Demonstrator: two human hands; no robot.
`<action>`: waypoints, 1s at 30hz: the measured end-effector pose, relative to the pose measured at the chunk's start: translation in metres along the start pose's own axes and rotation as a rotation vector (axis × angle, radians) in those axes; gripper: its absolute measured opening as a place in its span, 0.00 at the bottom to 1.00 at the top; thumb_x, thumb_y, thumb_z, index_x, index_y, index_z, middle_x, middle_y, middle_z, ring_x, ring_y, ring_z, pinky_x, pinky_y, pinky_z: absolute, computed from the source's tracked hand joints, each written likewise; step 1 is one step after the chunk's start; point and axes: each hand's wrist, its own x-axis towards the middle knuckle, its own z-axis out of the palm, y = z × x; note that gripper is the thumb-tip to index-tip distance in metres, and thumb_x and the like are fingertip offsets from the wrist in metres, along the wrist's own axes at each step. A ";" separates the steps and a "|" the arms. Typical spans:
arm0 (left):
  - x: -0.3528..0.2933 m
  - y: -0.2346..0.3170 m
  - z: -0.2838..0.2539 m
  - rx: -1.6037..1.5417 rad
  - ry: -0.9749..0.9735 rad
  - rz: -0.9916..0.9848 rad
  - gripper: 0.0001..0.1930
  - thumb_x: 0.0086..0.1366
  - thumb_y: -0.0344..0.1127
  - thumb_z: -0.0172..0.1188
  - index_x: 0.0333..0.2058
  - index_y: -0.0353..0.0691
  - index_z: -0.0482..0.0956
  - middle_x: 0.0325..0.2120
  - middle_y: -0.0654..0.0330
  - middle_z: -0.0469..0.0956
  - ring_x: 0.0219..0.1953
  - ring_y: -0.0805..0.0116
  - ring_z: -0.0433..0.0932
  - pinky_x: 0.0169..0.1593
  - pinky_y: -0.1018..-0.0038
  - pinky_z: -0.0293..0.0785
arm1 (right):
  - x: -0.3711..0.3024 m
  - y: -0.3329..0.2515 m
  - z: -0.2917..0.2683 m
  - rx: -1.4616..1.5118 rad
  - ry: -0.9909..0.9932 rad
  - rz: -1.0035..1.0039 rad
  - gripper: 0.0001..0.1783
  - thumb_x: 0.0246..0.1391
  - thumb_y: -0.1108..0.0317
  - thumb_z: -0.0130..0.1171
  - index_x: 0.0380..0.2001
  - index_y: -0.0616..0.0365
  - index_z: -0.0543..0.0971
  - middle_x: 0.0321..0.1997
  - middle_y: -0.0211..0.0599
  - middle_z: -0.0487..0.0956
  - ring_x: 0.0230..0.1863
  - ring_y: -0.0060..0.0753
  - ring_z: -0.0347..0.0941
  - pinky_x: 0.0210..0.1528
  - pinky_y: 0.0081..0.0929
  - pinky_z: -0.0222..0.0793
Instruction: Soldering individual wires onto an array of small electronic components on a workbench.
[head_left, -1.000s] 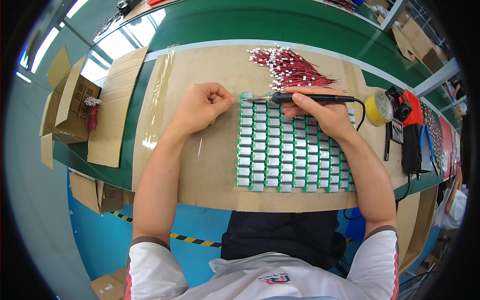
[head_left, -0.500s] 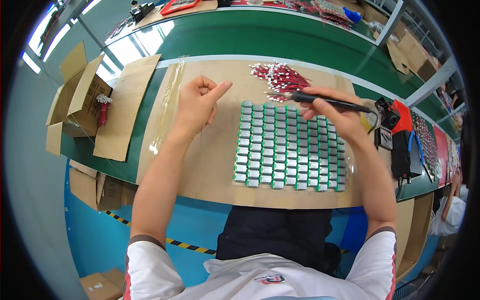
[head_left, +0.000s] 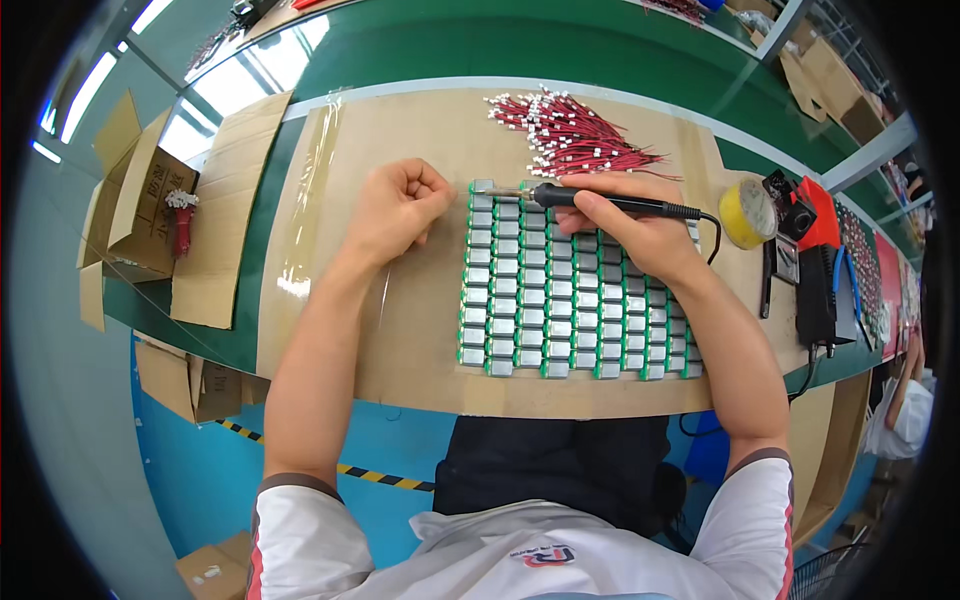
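My right hand (head_left: 632,222) grips a black soldering iron (head_left: 620,201) like a pen. Its metal tip points left, over the far-left corner of the rows of small silver battery cells (head_left: 533,282) with green edges. My left hand (head_left: 398,212) is closed in a pinch just left of that corner, near the iron's tip. A thin strand of solder wire (head_left: 386,285) hangs below it; the end at the fingertips is too small to see. Beyond the cells lies a pile of red wire leads (head_left: 585,138) with white connectors.
The cells lie on a cardboard sheet (head_left: 400,350) on a green table. A yellow tape roll (head_left: 746,213), a red container (head_left: 818,212) and a black box-shaped device (head_left: 818,290) stand at right. At left is an open carton (head_left: 145,210) with a bundle of leads (head_left: 182,222) beside it.
The soldering iron has moved left and nearer, its tip now at the far-left cells. My left hand has curled its thumb in and come close to the tip. The view has shifted slightly.
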 end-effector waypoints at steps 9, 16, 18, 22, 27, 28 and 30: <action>-0.004 0.015 0.000 0.136 -0.003 -0.129 0.06 0.62 0.32 0.63 0.29 0.36 0.79 0.15 0.68 0.73 0.13 0.80 0.71 0.13 0.77 0.59 | 0.001 0.005 0.001 -0.010 -0.014 -0.009 0.13 0.63 0.75 0.61 0.49 0.68 0.82 0.39 0.40 0.85 0.38 0.26 0.84 0.42 0.21 0.79; -0.004 0.016 0.001 0.157 -0.002 -0.128 0.06 0.62 0.33 0.64 0.30 0.36 0.80 0.14 0.68 0.74 0.13 0.80 0.71 0.13 0.77 0.60 | 0.002 0.004 0.002 -0.038 -0.013 -0.020 0.13 0.63 0.75 0.61 0.49 0.68 0.82 0.38 0.40 0.85 0.37 0.25 0.83 0.41 0.20 0.79; -0.003 0.014 0.001 0.149 -0.006 -0.130 0.07 0.62 0.33 0.64 0.30 0.36 0.81 0.14 0.69 0.74 0.13 0.80 0.71 0.13 0.77 0.60 | 0.002 0.006 -0.001 -0.058 -0.034 -0.019 0.14 0.64 0.75 0.60 0.51 0.68 0.81 0.40 0.42 0.85 0.38 0.28 0.84 0.43 0.22 0.80; -0.004 0.014 0.000 0.155 -0.007 -0.141 0.07 0.63 0.33 0.64 0.31 0.35 0.81 0.14 0.69 0.73 0.13 0.80 0.71 0.13 0.77 0.60 | 0.002 0.003 -0.001 -0.081 -0.050 -0.005 0.15 0.64 0.76 0.58 0.52 0.68 0.81 0.41 0.44 0.85 0.39 0.31 0.84 0.44 0.24 0.81; -0.002 0.005 0.000 0.104 0.001 -0.076 0.07 0.63 0.32 0.64 0.31 0.34 0.80 0.13 0.69 0.72 0.12 0.80 0.68 0.15 0.78 0.58 | 0.001 0.003 0.000 -0.059 -0.048 -0.001 0.15 0.65 0.75 0.58 0.53 0.68 0.80 0.42 0.45 0.85 0.39 0.31 0.84 0.44 0.24 0.81; -0.001 0.002 -0.001 0.062 0.007 -0.022 0.07 0.63 0.31 0.64 0.31 0.33 0.79 0.13 0.69 0.72 0.11 0.81 0.66 0.15 0.78 0.57 | 0.002 0.003 0.000 -0.019 -0.042 0.007 0.15 0.65 0.75 0.58 0.53 0.68 0.80 0.42 0.45 0.85 0.39 0.31 0.84 0.45 0.25 0.81; -0.003 0.003 -0.001 0.038 0.024 0.008 0.07 0.65 0.31 0.63 0.32 0.34 0.76 0.13 0.70 0.70 0.10 0.82 0.64 0.15 0.79 0.54 | 0.000 0.001 0.001 0.001 -0.018 0.025 0.15 0.65 0.75 0.58 0.53 0.68 0.80 0.42 0.45 0.85 0.39 0.31 0.84 0.45 0.25 0.81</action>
